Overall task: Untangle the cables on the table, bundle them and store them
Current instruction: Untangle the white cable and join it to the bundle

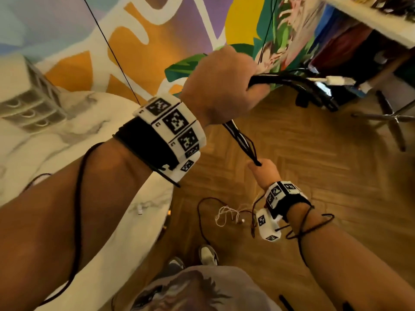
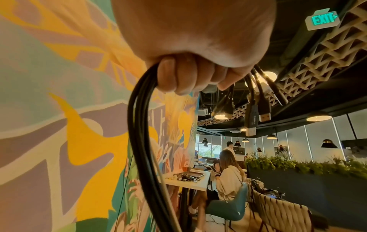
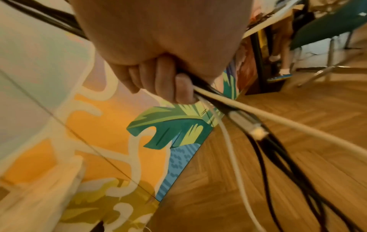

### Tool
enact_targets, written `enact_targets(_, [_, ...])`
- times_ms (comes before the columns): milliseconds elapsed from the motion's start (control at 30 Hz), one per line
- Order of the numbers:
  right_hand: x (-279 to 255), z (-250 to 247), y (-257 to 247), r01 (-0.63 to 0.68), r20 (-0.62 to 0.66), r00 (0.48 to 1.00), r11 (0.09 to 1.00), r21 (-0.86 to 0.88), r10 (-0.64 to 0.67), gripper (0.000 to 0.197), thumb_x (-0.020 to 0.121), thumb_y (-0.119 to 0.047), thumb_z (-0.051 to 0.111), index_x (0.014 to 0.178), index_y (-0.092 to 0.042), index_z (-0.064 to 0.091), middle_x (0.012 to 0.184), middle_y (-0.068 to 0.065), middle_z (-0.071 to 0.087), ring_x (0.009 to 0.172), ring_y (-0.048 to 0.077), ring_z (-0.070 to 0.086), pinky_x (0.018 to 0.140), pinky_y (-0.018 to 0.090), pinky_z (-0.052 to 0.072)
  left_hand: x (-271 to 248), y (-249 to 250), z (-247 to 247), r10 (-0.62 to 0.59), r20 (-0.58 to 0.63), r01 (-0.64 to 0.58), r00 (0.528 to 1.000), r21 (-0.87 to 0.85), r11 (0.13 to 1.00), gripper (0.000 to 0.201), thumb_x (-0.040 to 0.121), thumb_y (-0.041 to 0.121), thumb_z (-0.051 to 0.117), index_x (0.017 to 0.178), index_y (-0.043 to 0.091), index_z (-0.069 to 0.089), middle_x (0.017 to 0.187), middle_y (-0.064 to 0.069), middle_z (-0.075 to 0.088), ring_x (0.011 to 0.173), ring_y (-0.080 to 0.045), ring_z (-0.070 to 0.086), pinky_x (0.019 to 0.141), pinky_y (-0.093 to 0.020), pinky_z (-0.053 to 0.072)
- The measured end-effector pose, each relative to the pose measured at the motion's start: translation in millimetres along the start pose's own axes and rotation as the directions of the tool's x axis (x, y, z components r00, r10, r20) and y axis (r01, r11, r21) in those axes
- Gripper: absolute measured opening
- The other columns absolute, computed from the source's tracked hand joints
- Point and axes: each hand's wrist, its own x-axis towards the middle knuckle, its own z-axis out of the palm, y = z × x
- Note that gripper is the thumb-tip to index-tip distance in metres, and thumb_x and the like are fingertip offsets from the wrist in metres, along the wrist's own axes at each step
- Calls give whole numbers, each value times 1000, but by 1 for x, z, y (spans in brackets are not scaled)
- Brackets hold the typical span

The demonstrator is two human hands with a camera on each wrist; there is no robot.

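While I stand beside the marble table (image 1: 67, 140), my left hand (image 1: 221, 86) is raised in a fist around a bunch of cables (image 1: 292, 83), mostly black with at least one white lead among them. Several connector ends (image 2: 256, 113) stick out past my knuckles, and a white plug (image 1: 336, 81) juts out to the side. Below that fist the cables run taut down to my right hand (image 1: 266, 172), which is closed around the same bunch lower down, over the parquet floor (image 1: 314, 153). Seen from the right wrist, my fingers (image 3: 170, 81) curl tight over black and white leads that trail on towards the floor, blurred. From the left wrist, black strands loop down from my fingers (image 2: 178, 75). More loose wires, white (image 1: 224, 215) and dark red (image 1: 202, 216), dangle near my right wrist, above my shoes (image 1: 208, 254). A painted mural wall (image 1: 146, 30) fills the background, and a small white connector (image 1: 140, 209) lies on the table.
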Motion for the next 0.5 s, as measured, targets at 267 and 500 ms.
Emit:
enact_targets(267, [25, 0, 40, -222, -38, 975, 967, -124, 219, 32, 96, -32, 49, 77, -7, 56, 73, 13, 59, 66, 29, 55, 53, 29, 38, 2, -8, -11, 66, -106, -53, 992, 123, 991, 33, 85, 38, 40, 56, 23, 37, 45, 12, 20, 40, -5, 17, 43, -24, 11])
enact_targets(500, [49, -22, 6, 34, -439, 875, 881, 472, 202, 14, 96, -25, 48, 92, -18, 59, 75, 3, 56, 73, 22, 51, 69, 32, 38, 1, -16, -10, 44, -139, -20, 989, 169, 985, 32, 83, 42, 37, 58, 23, 34, 47, 13, 18, 43, -3, 16, 46, -27, 10])
